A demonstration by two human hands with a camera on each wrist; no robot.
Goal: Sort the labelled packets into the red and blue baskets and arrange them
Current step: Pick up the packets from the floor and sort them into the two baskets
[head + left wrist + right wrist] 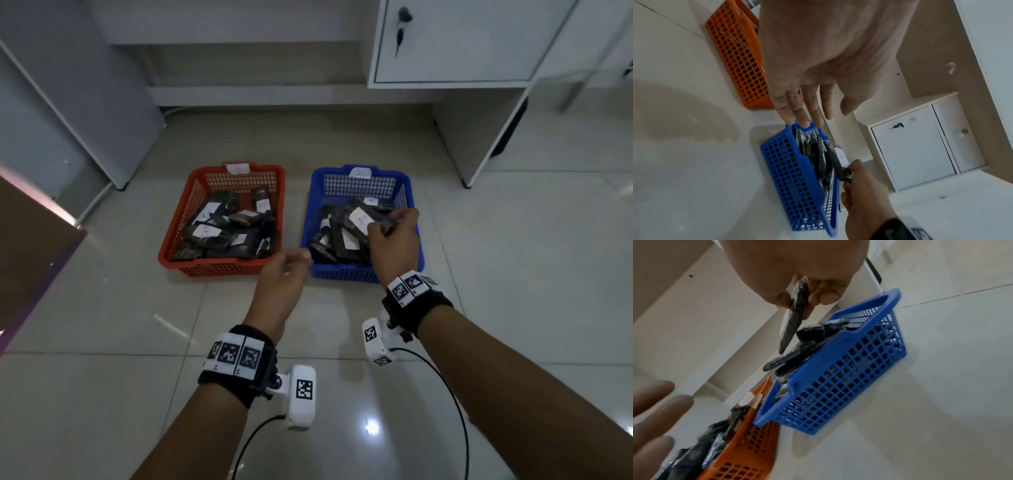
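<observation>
A red basket and a blue basket stand side by side on the tiled floor, each holding several dark packets with white labels. My right hand is over the blue basket and pinches a dark packet with a white label between thumb and fingers, above the other packets. My left hand hovers in front of the gap between the baskets, fingers straight and relaxed, holding nothing. The blue basket lies just past those fingertips.
A white cabinet with a key in its door hangs above the floor at the back right, with a desk leg panel beside the blue basket. A brown board leans in at the left. Bare tiles lie in front of the baskets.
</observation>
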